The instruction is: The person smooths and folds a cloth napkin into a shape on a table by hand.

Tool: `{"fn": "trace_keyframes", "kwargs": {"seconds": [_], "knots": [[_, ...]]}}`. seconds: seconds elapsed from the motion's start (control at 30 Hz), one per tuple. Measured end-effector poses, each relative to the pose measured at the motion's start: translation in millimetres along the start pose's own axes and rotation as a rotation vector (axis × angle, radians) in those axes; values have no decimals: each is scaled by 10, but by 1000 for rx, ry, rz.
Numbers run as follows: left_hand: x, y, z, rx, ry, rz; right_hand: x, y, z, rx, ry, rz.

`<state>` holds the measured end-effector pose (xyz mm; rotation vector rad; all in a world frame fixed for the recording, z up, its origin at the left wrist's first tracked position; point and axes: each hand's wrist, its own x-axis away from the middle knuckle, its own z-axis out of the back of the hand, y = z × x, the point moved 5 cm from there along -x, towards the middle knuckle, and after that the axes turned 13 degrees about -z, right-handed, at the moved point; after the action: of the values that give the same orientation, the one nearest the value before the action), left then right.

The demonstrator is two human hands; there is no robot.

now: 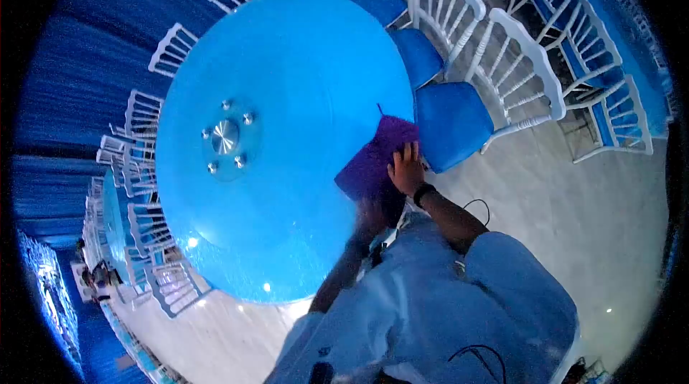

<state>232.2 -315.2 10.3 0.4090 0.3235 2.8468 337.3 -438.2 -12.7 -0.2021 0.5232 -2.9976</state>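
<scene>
A broad dark blue curtain (86, 47) hangs along the left side of the view, and a pale, shiny floor (545, 197) extends at the lower right. Between them stands a large round table (301, 82) with a glossy bright blue top. White wooden-looking chairs (542, 57) with spindle backs are placed around it, and they have square blue seat pads (452, 125). The person wears a loose light blue shirt (445, 291). A purple, four-cornered cloth (369, 161) is at the near right edge of the table, close beside the nearest seat pad. Near the middle of the table there is a clear round plate (252, 143), which is well apart from the cloth. The right hand (407, 169) rests upon the cloth with its fingers slightly apart; whether its grip also pinches the fabric, I cannot tell. The left hand (373, 217) is at the lower part of the cloth, dark and blurred, so I cannot tell the state of its grip. A black wristband (423, 194) goes around the right wrist
</scene>
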Motion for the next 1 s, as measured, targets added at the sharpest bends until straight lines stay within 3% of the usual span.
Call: {"fn": "trace_keyframes", "kwargs": {"seconds": [0.17,0.2,0.37,0.43,0.6,1.0], "knots": [[-387,-451,-48,-78,-173,-30,-556,153,-118,25,191,-140],[-447,-539,-30,-89,-195,-25,-623,124,15,-48,32,-294],[-894,-613,423,-36,-255,144,-1065,78,186,-7,84,-369],[-1162,-787,361,-200,-203,140,-1252,76,194,25,76,-390],[-1727,-909,415,-123,-150,198,-1679,90,124,89,151,-512],[-1786,-923,378,-90,-144,266,-1848,96,160,50,163,-551]]}}
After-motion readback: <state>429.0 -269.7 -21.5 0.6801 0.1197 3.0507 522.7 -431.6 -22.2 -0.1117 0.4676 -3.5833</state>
